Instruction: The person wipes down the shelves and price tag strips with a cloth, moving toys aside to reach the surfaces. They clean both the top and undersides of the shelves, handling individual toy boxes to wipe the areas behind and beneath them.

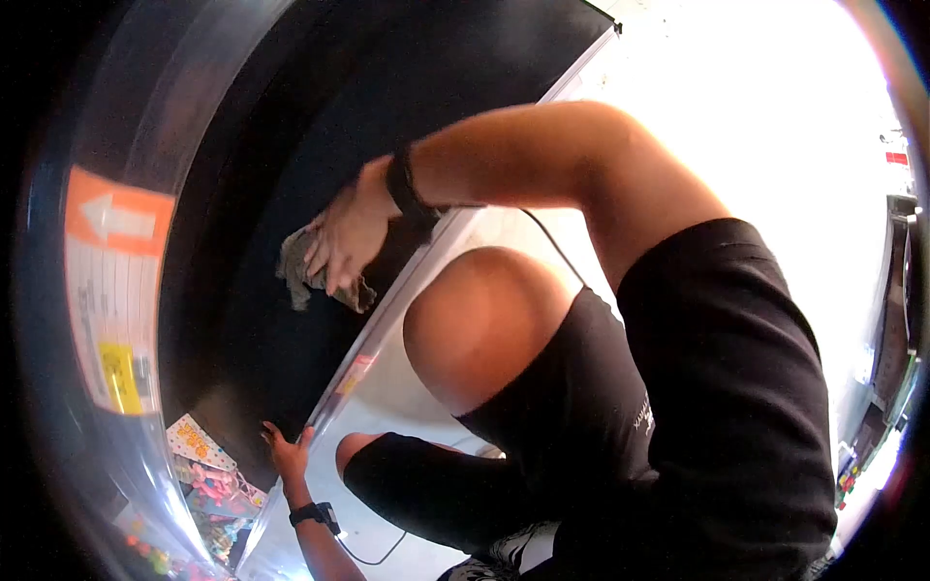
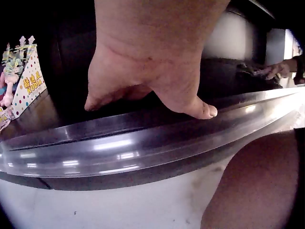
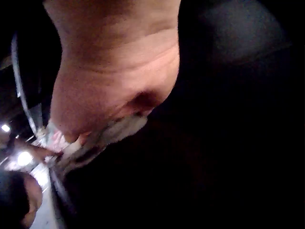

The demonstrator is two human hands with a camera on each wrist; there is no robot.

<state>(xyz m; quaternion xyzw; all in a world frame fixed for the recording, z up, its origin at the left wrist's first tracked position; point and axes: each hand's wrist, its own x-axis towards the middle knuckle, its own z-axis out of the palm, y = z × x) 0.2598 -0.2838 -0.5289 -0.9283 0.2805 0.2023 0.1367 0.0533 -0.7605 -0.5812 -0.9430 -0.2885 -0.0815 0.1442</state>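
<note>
Pressing cloth (image 1: pixel 294 264) w/ R hand (image 1: pixel 351 237); pink items (image 2: pixel 9 85) in dotted box (image 2: pixel 32 88).

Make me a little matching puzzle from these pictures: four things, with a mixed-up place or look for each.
1. Right hand
2. Left hand
3. Arrow label
4. KUDIA display box

A. White with coloured dots
B. At the shelf edge, with no cloth
C. On a greyish cloth
D. Orange at the top, with a yellow patch lower down

Pairs: 1-C, 2-B, 3-D, 4-A
</note>
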